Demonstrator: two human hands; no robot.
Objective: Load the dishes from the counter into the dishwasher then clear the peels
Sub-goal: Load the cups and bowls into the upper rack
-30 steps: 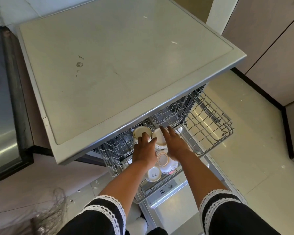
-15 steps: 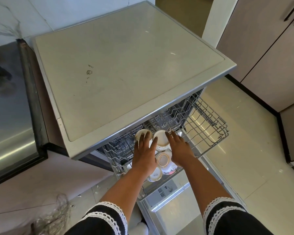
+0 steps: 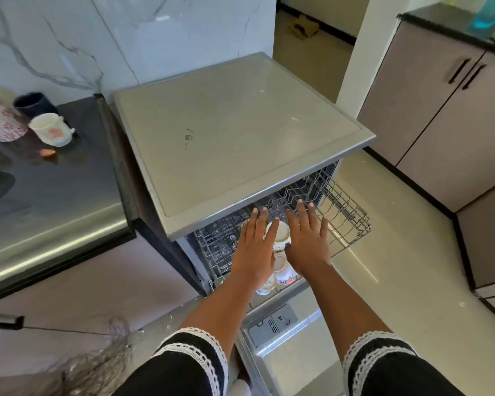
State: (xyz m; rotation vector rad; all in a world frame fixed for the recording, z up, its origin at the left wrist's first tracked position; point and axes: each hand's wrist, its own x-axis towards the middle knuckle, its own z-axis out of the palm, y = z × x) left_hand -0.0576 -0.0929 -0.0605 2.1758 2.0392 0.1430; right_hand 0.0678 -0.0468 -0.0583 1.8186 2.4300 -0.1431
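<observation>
Two hands hover flat over the pulled-out upper rack [image 3: 346,221] of the dishwasher [image 3: 240,132]. The left hand [image 3: 255,247] and right hand [image 3: 307,241] both show straight, spread fingers with the palms facing down; neither holds anything. Whether the palms touch the cups below cannot be told.

Several cups sit upside down in the rack. One white cup [image 3: 282,234] shows in the gap between the two hands, just below the right hand's fingertips. A second, patterned cup [image 3: 283,268] lies under the heels of both hands, and a third cup [image 3: 266,282] lies beneath the left wrist.

More dishes wait on the dark counter [image 3: 55,178], well to the left of the left hand's fingers: a floral mug [image 3: 52,128], a dark mug [image 3: 33,104] and a floral container [image 3: 0,121]. A small orange scrap [image 3: 47,152] beside them may be a peel.

Handling judgement: the mugs look ceramic, so rigid, glazed, likely smooth to the touch and prone to chipping against the wire tines. Each is probably light enough for one hand. Take hold at the handle where one shows, or wrap the fingers round the body; avoid pinching the rim alone. Set each down mouth-down between tines, without knocking the neighbouring cups.
</observation>
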